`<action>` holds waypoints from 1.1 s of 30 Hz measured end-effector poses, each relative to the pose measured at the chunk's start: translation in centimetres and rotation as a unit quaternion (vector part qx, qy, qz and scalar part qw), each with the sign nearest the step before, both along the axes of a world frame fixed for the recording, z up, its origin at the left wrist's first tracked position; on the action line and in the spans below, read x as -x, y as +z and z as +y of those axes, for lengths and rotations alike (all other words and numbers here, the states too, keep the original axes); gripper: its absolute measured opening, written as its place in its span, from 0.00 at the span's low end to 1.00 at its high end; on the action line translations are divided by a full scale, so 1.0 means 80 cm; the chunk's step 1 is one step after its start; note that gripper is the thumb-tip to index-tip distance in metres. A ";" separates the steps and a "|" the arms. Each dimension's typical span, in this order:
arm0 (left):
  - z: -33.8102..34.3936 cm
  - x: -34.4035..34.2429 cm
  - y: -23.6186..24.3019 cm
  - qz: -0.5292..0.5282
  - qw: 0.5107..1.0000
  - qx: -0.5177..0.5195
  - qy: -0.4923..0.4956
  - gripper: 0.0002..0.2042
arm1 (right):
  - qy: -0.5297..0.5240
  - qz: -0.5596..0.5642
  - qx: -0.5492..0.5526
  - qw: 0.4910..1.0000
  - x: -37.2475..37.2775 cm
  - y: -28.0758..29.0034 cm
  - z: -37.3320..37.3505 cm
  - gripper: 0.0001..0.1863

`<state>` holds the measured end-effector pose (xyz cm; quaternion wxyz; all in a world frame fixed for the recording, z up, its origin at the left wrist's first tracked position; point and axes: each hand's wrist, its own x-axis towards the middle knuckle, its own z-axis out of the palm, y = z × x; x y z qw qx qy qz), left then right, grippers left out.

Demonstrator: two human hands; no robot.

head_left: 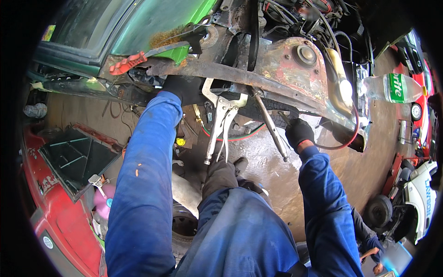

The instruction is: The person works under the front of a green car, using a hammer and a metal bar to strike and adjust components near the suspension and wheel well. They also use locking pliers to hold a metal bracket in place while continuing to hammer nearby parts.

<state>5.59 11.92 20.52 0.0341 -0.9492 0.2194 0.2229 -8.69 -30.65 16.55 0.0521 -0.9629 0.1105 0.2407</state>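
Observation:
Silver locking clamp pliers (224,113) hang from the rusty metal strip (207,71) along the stripped car body, handles pointing down toward me. To their right a second long metal tool (271,124) also hangs from the strip, tilted. My left hand (182,90), in a black glove, reaches under the strip left of the pliers; its fingers are hidden. Beside the second tool, my right hand (300,132), gloved in black, is closed near a thin metal piece; what it grips is unclear. A red-handled tool (129,63) with a flat metal blade lies on the bodywork.
A rusty rounded housing (295,62) and engine wiring fill the far side. A plastic bottle (397,87) stands out at right. A red-green hose (240,138) and yellow tape measure (180,141) lie below. A red car (69,217) is left; another person (371,247) is lower right.

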 end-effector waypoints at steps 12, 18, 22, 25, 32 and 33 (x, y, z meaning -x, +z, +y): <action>0.007 0.005 -0.012 -0.065 0.996 0.059 -0.026 0.46 | -0.014 0.020 -0.002 1.000 -0.001 0.004 0.004 0.16; -0.001 0.006 0.004 -0.030 0.997 0.064 -0.004 0.41 | -0.012 0.034 0.007 0.999 -0.002 0.003 0.003 0.18; -0.004 0.004 0.009 -0.031 0.998 0.061 -0.014 0.41 | -0.008 0.040 0.012 0.999 -0.002 0.005 0.003 0.18; -0.004 0.004 0.009 -0.025 0.998 0.055 -0.008 0.41 | -0.007 0.048 0.013 0.999 -0.002 0.004 0.003 0.18; 0.002 0.006 0.000 -0.051 0.995 0.078 -0.026 0.39 | 0.005 0.043 0.009 0.999 -0.003 0.003 -0.001 0.18; 0.002 0.006 -0.002 -0.055 0.995 0.080 -0.028 0.39 | 0.001 0.039 0.005 0.999 -0.003 0.004 -0.001 0.18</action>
